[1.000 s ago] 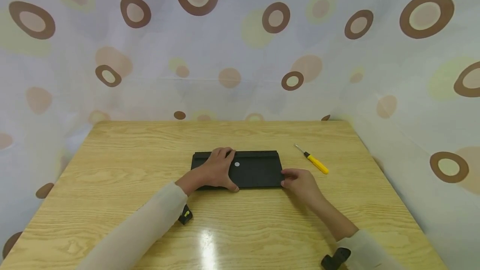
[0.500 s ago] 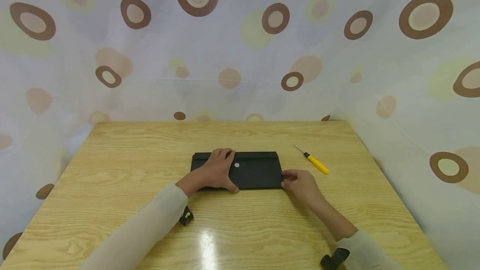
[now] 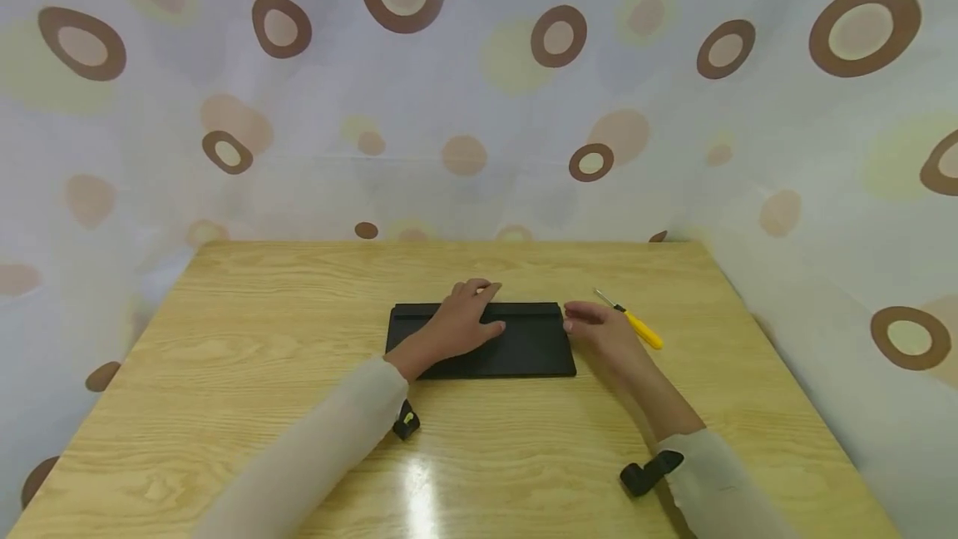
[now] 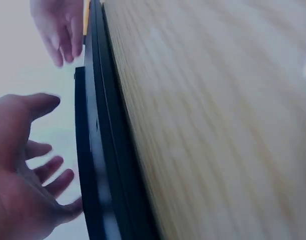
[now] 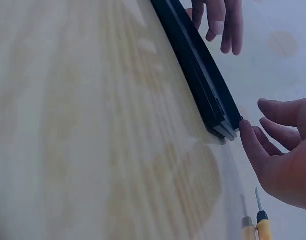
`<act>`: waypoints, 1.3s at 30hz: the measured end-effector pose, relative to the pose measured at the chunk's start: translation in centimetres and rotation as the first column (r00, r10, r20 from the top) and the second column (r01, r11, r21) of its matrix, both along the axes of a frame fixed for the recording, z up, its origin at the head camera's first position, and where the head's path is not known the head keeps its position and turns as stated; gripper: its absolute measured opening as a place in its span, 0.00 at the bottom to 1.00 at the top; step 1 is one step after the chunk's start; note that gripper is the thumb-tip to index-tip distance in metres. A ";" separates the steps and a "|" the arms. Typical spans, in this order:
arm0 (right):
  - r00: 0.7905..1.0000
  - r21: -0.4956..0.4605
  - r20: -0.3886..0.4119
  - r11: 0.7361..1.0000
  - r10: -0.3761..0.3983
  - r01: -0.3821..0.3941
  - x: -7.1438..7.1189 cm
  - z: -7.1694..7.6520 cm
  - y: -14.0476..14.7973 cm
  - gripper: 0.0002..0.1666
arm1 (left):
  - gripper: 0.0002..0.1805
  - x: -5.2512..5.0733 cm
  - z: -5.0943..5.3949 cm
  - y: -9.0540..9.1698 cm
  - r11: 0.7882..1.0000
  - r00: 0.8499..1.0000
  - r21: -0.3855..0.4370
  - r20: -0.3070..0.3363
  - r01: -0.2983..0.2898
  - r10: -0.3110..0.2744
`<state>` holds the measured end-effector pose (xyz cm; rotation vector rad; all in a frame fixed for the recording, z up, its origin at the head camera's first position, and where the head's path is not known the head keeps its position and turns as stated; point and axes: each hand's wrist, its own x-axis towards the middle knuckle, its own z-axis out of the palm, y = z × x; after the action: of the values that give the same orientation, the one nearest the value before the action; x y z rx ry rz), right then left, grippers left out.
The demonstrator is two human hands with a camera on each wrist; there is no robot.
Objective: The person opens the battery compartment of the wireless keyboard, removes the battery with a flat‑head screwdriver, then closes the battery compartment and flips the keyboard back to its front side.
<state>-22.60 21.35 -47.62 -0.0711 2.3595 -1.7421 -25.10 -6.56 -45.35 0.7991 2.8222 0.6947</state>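
Note:
A flat black rectangular object (image 3: 524, 348), with a raised strip along its far edge, lies on the wooden table. Over its left half is my left hand (image 3: 456, 324), fingers spread and relaxed; the left wrist view shows the palm (image 4: 17, 165) just off the black object (image 4: 92, 150). My right hand (image 3: 609, 339) is beside the object's far right corner, fingers loosely bent and holding nothing. In the right wrist view, a fingertip of that hand (image 5: 288, 155) is at the end of the black object (image 5: 198, 70); whether it touches is unclear.
A yellow-handled screwdriver (image 3: 644, 331) lies just right of my right hand, its metal tip pointing away to the left. Behind the table (image 3: 299, 273) hangs a pale curtain (image 3: 494, 215) with brown and green circles.
Both hands have moved toward the table's far side. My left hand has lifted off the black object and slid right; my right hand has let go of its near right corner. The view has shifted slightly.

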 end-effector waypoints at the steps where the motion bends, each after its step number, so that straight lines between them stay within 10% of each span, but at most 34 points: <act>1: 1.000 -0.017 -0.002 1.000 0.003 -0.003 -0.3 0.0 0.0 0.30 | 0.37 -0.2 0.0 0.4 1.000 1.000 0.014 -0.004 0.004 -0.004; 18: 0.999 0.076 0.006 0.996 0.051 -0.051 -3.5 -0.2 -0.7 0.27 | 0.21 -4.0 -0.4 3.5 0.986 0.980 0.166 0.195 0.005 -0.038; 39: 0.997 0.189 -0.015 0.979 0.079 -0.075 -3.6 -0.1 -1.1 0.22 | 0.14 -4.1 -1.2 4.8 0.984 0.979 0.160 0.200 -0.082 0.049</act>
<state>-26.21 20.29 -47.73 -0.1519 2.4898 -1.4844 -29.17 -1.71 -46.50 0.6236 2.6495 0.9747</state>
